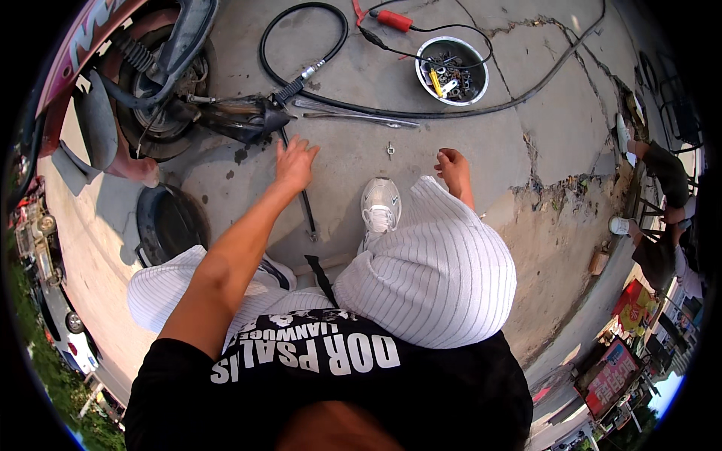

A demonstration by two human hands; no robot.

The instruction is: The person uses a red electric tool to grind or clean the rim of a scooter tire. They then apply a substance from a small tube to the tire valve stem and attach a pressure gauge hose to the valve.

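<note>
My left hand (295,161) reaches over the concrete with fingers apart, beside a long dark bar (304,203) that lies below the scooter's dark housing (242,122). My right hand (453,171) is above my right knee, fingers curled; anything inside them is too small to make out. A small metal fitting (390,150) lies on the ground between my hands. Long metal strips (361,120) rest just beyond it. A black hose with a metal-ended grip (293,86) loops behind them.
A metal bowl (481,83) holds loose hardware and a yellow-handled tool, near a red-handled cable (392,20). The scooter's wheel (158,120) stands at left, above a black basin (169,225). Another person's legs (658,173) are at right, beside a long crack in the concrete.
</note>
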